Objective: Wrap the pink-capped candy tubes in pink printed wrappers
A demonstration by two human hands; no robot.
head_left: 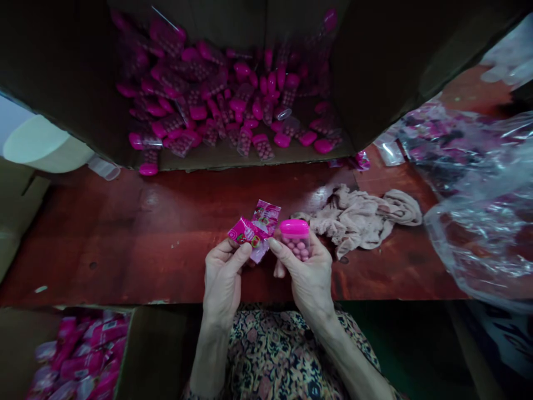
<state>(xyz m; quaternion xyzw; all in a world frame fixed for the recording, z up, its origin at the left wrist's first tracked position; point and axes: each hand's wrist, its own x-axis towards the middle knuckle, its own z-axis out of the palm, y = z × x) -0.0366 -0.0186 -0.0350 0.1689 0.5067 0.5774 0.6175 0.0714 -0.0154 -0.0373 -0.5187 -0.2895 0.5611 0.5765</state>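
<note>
Between my hands, above the red table, are printed pink plastic labels (266, 215). My left hand (227, 269) pinches one of them between thumb and fingers at its left part. In my right hand (310, 272) sits a small clear candy bottle (295, 241) with a bright pink cap, partly filled with round pink candies. The right thumb and fingertips also touch the near right edge of the labels. Whether the labels are joined or separate I cannot tell. My right fingers are partly hidden behind the bottle.
A large cardboard box (216, 161) with many pink-capped candy bottles lies opened toward me. A crumpled cloth (362, 216) is to the right, beside a clear plastic bag (470, 222) of printed labels. Lower left, another box (129, 350) holds pink-wrapped bottles. A pale scoop (45, 144) stands at left.
</note>
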